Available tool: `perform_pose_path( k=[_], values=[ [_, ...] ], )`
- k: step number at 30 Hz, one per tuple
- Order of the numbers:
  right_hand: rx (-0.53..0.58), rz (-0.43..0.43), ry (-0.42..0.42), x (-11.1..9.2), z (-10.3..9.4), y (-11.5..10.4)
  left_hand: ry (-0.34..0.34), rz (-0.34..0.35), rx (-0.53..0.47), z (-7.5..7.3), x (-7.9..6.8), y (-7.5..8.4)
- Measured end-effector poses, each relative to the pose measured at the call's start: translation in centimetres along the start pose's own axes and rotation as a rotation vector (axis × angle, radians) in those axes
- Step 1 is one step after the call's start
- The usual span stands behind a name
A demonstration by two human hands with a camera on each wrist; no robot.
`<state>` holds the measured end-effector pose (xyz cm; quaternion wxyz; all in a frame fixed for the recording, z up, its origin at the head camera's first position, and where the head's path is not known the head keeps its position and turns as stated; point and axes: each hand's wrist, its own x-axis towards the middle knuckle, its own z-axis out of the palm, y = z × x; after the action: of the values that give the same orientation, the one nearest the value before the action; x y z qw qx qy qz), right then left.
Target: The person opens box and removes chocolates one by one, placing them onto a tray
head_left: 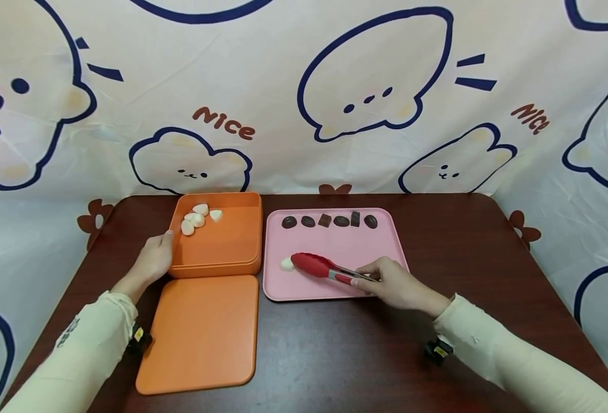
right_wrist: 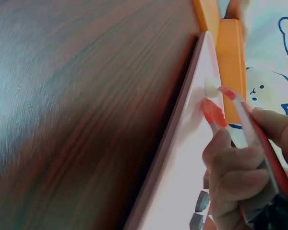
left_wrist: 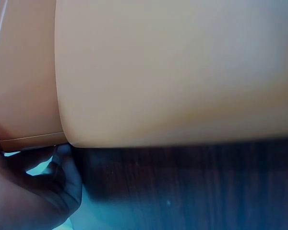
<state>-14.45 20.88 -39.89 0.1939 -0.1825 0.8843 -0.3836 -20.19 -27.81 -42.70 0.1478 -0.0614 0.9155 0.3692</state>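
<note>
My left hand (head_left: pixel 155 259) grips the left wall of an open orange box (head_left: pixel 221 246), with fingertips at the rim. In its upper left part lie several white chocolates (head_left: pixel 195 219). My right hand (head_left: pixel 389 281) holds red-tipped tongs (head_left: pixel 314 265) over a pink tray (head_left: pixel 335 291). In the right wrist view the tongs' tips stand apart, right at a single white chocolate (right_wrist: pixel 211 88) on the tray. Along the tray's far side runs a row of several dark chocolates (head_left: pixel 341 221), round and square.
An orange lid (head_left: pixel 201 338) lies flat on the dark wood table (head_left: pixel 335 355), in front of the box. The pink tray stands close to the box's right side. Behind the table hangs a cloth (head_left: pixel 283 86) with cartoon drawings.
</note>
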Motion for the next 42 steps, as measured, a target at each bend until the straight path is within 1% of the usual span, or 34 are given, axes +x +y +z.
perform_pose_path(
  k=[3,6,10,16,26,32,36,42],
  values=[
    [-0.080,0.018,0.036,-0.1,0.1,-0.2,0.002,-0.002,0.003,0.0,0.0,0.0],
    [-0.123,0.039,0.053,-0.2,0.1,-0.5,0.006,0.002,0.003,0.0,0.0,-0.1],
    [-0.133,0.039,0.071,-0.1,0.0,-0.9,0.015,0.014,0.003,0.0,0.0,-0.1],
    [-0.129,0.011,0.099,0.1,-0.2,-1.2,0.020,0.015,0.005,0.1,0.0,0.0],
    [-0.165,-0.023,0.176,1.1,-0.2,-2.2,0.022,0.007,0.016,0.1,0.0,0.1],
    [-0.168,-0.036,0.197,2.0,0.3,-3.1,0.023,0.016,0.016,0.1,-0.1,0.0],
    [-0.177,-0.053,0.203,2.8,0.8,-3.5,0.035,0.019,0.020,0.2,-0.1,0.0],
    [-0.220,-0.061,0.214,3.9,1.6,-4.0,0.045,0.026,0.032,0.3,-0.1,0.1]
  ],
)
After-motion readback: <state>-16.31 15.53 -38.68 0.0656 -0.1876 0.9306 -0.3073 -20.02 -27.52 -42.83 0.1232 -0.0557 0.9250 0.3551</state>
